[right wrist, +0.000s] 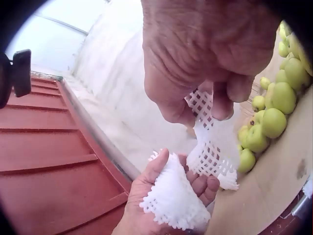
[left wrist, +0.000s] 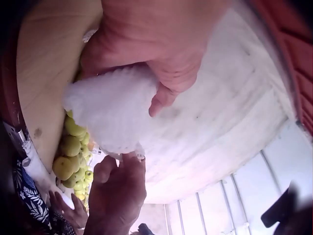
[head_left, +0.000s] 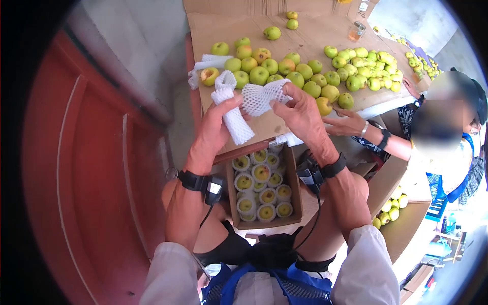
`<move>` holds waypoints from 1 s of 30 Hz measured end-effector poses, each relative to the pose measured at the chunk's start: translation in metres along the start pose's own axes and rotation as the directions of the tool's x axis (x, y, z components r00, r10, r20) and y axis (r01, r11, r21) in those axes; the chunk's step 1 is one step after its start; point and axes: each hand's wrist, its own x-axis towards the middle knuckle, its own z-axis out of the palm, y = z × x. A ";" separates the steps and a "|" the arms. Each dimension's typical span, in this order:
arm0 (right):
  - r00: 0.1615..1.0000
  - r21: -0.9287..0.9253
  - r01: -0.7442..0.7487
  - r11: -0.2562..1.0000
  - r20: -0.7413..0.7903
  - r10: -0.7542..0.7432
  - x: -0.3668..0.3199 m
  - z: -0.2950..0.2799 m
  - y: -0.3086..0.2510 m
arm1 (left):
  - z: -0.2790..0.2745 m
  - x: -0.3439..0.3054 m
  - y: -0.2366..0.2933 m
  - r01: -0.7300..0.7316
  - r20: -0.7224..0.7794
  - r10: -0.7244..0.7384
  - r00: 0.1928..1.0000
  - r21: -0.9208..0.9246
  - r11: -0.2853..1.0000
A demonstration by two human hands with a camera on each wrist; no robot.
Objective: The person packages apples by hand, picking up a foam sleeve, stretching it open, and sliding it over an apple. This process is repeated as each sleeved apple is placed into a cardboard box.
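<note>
In the head view my left hand [head_left: 215, 123] grips a bundle of white foam net sleeves [head_left: 235, 119] above the table's front edge. My right hand [head_left: 301, 113] pinches one stretched foam net [head_left: 264, 97] between thumb and fingers, just right of the bundle. The right wrist view shows this net [right wrist: 208, 152] hanging from my right hand [right wrist: 210, 58], its lower end by the fingers of my left hand [right wrist: 142, 205]. In the left wrist view the bundle [left wrist: 110, 110] lies under my left hand [left wrist: 151, 39], with my right hand [left wrist: 117, 193] at its lower edge.
Green apples [head_left: 259, 75] spread over the cardboard-covered table [head_left: 218, 21], with more foam sleeves [head_left: 211, 62] at its left edge. Below, a carton [head_left: 299, 203] holds netted apples. At the right, another person's hand [head_left: 348, 123] reaches over the table edge. A red door [head_left: 96, 152] stands left.
</note>
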 end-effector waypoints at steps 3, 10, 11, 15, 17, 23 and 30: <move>0.991 -0.105 0.134 0.985 -0.015 -0.136 -0.001 0.005 0.008 | -0.002 -0.004 0.003 -0.001 0.021 -0.001 1.000 0.100 0.995; 0.997 0.098 0.005 0.995 0.076 -0.012 -0.004 0.013 0.009 | -0.004 0.000 -0.001 -0.045 -0.045 0.047 0.998 0.053 0.998; 0.996 0.089 -0.038 0.995 0.090 0.030 -0.004 0.012 0.009 | -0.005 0.001 -0.002 -0.058 -0.051 0.059 0.997 0.022 0.998; 0.994 0.072 0.055 0.996 0.088 -0.062 -0.005 0.016 0.023 | -0.003 -0.002 0.005 -0.155 -0.034 0.158 0.987 0.072 0.985; 0.960 -0.037 -0.080 0.996 0.265 0.087 -0.006 0.010 0.024 | -0.006 -0.002 0.008 -0.216 -0.061 0.246 0.967 0.311 0.926; 0.811 -0.210 -0.186 0.960 0.518 0.271 -0.001 -0.019 0.002 | -0.003 -0.004 0.007 -0.202 -0.070 0.307 0.949 0.614 0.763; 0.813 -0.097 -0.240 0.966 0.524 0.254 0.002 -0.027 -0.007 | -0.009 0.000 0.009 -0.168 -0.125 0.251 0.960 0.462 0.871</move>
